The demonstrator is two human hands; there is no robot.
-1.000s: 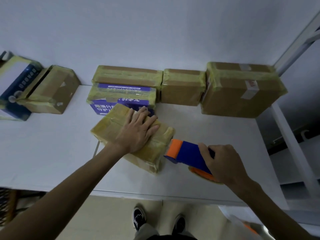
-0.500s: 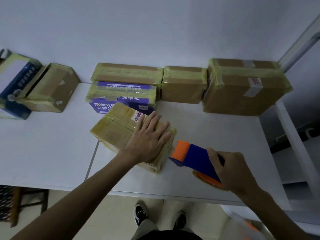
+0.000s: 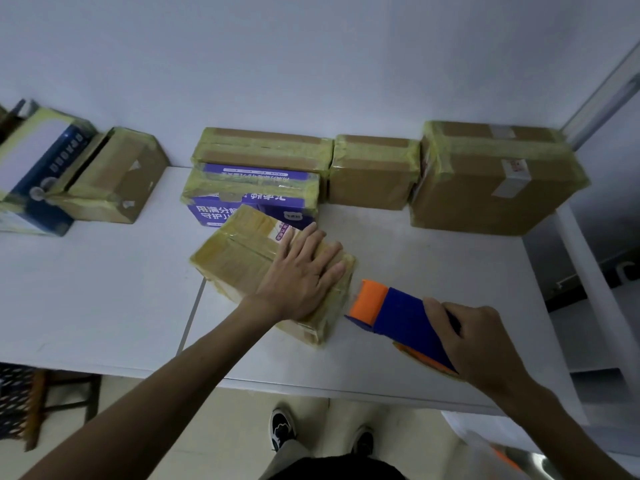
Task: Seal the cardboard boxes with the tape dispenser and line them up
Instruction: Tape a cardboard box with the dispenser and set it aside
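- My left hand (image 3: 304,275) lies flat on the near box (image 3: 239,258), fingers straight and spread, palm pressing the top at its right end; it grasps nothing.
- The near box sits skewed on the table (image 3: 86,289), close to the front edge and wrapped in yellowish tape; its far corner overlaps the purple box (image 3: 249,199) in my feed, and I cannot tell whether they touch.
- My right hand (image 3: 485,344) clasps the dispenser (image 3: 405,317), fingers curled round its blue body; the orange nose points at the near box's right end, just beside it; contact I cannot tell.
- Along the wall (image 3: 311,64) runs a row: the flat box (image 3: 263,150), with the purple box against its front; the small box (image 3: 372,174) just to the right; the big box (image 3: 491,181) at the right end, close beside the small one; all are banded with yellowish tape.
- Well apart on the left stand the brown box (image 3: 117,178) and the blue box (image 3: 38,168), side by side and touching; both are tilted in my view.
- A seam (image 3: 188,323) in the table runs from under the near box's left corner to the front edge.
- Below that edge I see two dark shoes (image 3: 282,427) on a pale floor (image 3: 207,427); a stool (image 3: 34,403) stands at the lower left.
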